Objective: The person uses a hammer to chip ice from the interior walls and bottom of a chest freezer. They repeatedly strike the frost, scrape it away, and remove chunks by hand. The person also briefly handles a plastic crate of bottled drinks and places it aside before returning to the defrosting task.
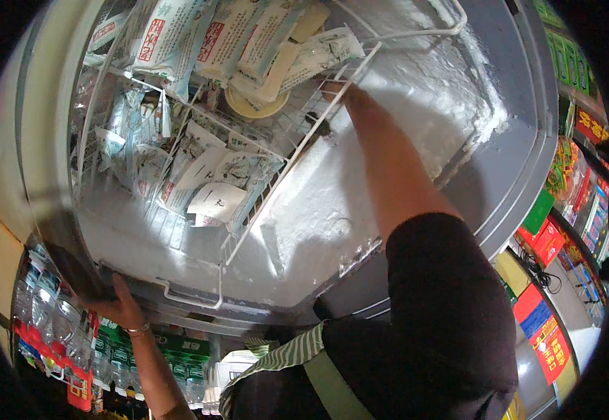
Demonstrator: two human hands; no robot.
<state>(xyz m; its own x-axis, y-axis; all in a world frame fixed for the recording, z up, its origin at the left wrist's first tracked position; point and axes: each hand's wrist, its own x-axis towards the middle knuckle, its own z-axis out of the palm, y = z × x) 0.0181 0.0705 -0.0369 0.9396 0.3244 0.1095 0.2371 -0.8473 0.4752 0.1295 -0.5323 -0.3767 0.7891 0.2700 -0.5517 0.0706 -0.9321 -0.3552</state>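
Observation:
My right hand [341, 93] reaches down into a chest freezer beside the side of a white wire basket [309, 135]; its fingers are largely hidden behind the wires and packs. Wrapped ice pops [252, 39] lie in the basket's upper part, with a round yellowish tub [257, 105] below them. Lower compartments hold more wrapped packs [246, 170] and a handwritten paper tag [217, 202]. At the freezer's left edge, my left hand [120, 310] rests against the dark end of the lid frame [68, 257], thumb spread; its fingers are partly hidden.
Thick frost [315, 226] coats the freezer's inner wall and floor. The grey freezer rim [519, 157] curves round on the right. Clear bottles with red caps [55, 336] and green-labelled bottle packs [178, 357] stand at lower left. Shelves of packaged goods [551, 336] line the right.

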